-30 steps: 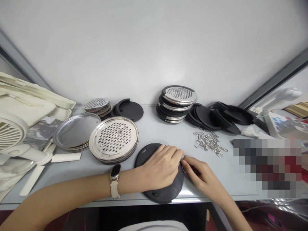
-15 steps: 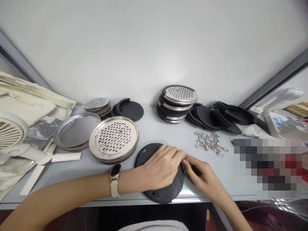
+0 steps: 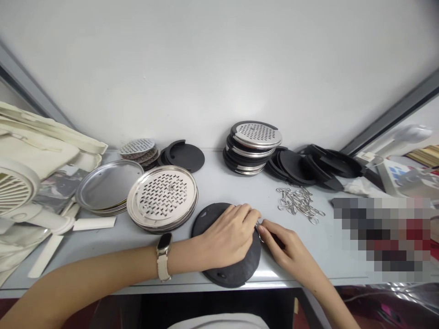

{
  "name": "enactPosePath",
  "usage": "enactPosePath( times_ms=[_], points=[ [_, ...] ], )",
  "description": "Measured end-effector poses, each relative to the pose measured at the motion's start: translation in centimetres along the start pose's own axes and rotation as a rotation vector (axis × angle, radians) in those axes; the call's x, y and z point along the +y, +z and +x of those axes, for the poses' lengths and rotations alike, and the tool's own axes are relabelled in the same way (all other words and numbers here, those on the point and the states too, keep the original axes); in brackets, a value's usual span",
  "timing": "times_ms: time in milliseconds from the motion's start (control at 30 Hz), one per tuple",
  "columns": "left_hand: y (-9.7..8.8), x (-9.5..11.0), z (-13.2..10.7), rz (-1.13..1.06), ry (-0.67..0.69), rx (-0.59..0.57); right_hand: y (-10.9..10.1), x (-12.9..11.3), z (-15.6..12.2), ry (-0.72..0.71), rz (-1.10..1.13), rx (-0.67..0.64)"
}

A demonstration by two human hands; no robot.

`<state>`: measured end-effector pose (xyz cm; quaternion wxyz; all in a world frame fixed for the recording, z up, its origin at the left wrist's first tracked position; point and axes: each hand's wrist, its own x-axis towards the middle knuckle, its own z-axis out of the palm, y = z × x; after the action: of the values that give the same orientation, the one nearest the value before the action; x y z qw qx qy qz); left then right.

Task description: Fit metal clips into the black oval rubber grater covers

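Observation:
A round black disc [image 3: 233, 269] lies flat at the table's front edge. My left hand [image 3: 229, 237] rests on top of it, fingers curled over its right rim. My right hand [image 3: 284, 246] is at that same rim, its fingertips pinched on a small metal ring [image 3: 259, 226] that touches the disc's edge. A watch [image 3: 163, 257] with a pale strap is on my left wrist.
A pile of loose metal rings [image 3: 299, 203] lies right of the hands. Perforated steel plates [image 3: 162, 197] and plain steel plates [image 3: 108, 186] are stacked left. Assembled black-and-steel discs [image 3: 253, 146] and black discs [image 3: 308, 169] stand at the back. A cream fan [image 3: 20, 192] sits far left.
The black disc and my left hand have shifted slightly left and toward the back. My right fingertips have closed in on the metal ring at the disc's rim.

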<state>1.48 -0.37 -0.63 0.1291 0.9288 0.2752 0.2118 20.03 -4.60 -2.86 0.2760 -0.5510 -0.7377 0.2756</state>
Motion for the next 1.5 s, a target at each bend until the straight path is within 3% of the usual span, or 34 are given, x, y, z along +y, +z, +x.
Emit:
enactPosePath(
  times_ms=[300,600,1033,1500],
  points=[
    [0.19,-0.15,0.02,-0.023,0.017,-0.001,0.12,-0.02,0.14,-0.004,-0.018,-0.01],
    [0.11,-0.18,-0.03,0.088,0.08,-0.028,0.25,0.27,0.09,0.038,0.003,-0.032],
    [0.07,0.06,-0.08,0.042,-0.014,0.008,0.12,-0.22,0.52,0.051,0.038,-0.034],
    [0.08,-0.1,-0.02,0.101,0.05,-0.032,0.26,0.3,0.15,0.03,-0.003,-0.027]
  ],
)
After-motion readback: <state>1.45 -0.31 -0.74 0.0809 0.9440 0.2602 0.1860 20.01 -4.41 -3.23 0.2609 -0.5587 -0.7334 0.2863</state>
